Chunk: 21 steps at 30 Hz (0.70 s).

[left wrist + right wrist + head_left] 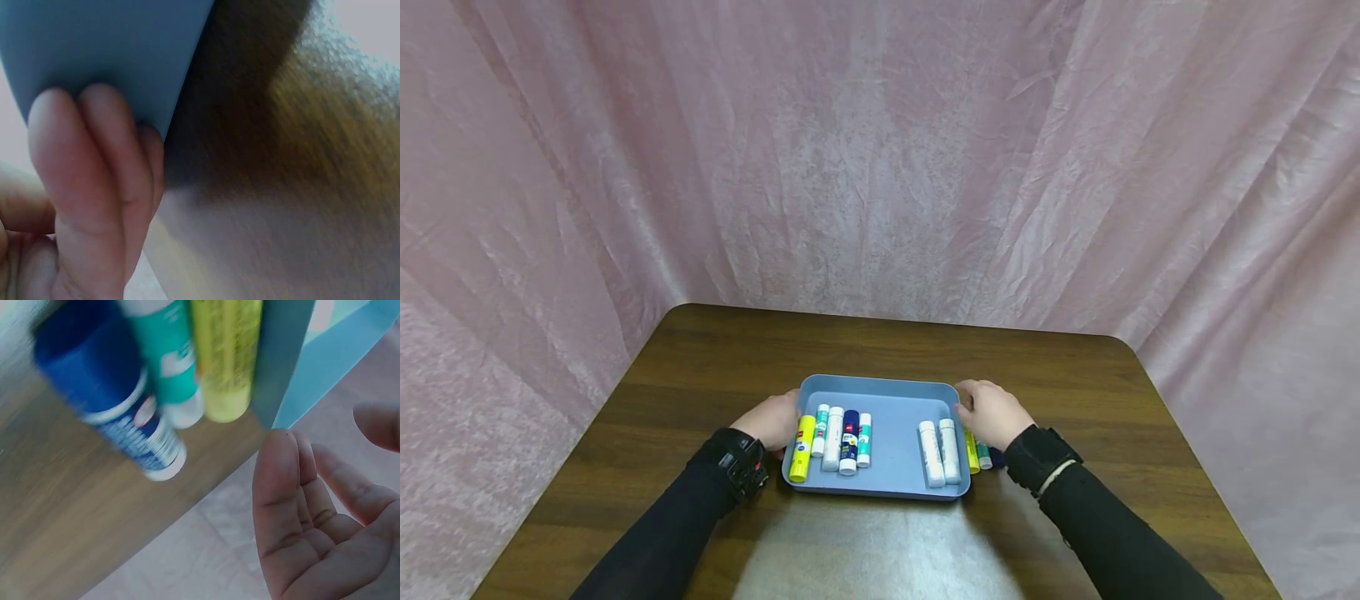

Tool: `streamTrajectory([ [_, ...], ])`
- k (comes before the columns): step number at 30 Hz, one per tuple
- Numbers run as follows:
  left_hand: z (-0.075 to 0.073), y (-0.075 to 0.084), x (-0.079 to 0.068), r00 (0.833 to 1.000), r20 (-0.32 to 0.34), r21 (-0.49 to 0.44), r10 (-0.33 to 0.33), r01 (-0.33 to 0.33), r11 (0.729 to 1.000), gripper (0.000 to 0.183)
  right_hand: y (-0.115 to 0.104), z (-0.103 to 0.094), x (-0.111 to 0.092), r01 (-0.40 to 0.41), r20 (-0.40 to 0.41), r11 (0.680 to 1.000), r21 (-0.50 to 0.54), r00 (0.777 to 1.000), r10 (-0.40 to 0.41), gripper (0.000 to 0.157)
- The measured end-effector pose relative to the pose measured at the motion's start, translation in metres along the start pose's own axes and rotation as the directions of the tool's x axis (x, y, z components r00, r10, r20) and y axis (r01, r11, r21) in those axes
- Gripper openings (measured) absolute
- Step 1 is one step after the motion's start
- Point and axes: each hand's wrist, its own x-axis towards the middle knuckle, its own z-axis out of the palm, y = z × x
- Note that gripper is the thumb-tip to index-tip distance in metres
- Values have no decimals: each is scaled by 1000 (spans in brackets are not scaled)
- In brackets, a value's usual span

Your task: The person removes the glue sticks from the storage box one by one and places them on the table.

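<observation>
In the head view, the blue tray (895, 417) is between the left hand (773, 421) and right hand (996, 414), five glue sticks (848, 442) nearer the left. In the left wrist view, this hand's fingers (78, 169) touch the tray; whether they grip, I cannot tell. In the right wrist view, the hand is loose, holding nothing, near the tray's corner and three outside sticks (169, 356).
</observation>
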Motion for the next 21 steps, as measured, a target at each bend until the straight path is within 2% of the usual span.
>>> streamTrajectory([
  [8, 0, -1, -2, 1000, -3, 4, -2, 2, 1000, 54, -17, 14, -1, 38, -7, 997, -67, 999, -39, 36],
  [15, 1, -1, -3, 1000, -14, 7, 15, -15, 1000, 53, -23, 24, -4, 34, 25, 990, -140, 999, -31, 35],
  [21, 0, -1, -4, 1000, -12, 1, 14, -14, 1000, 55, -26, 29, -6, 96, 6, 961, -258, 995, -98, 31],
])
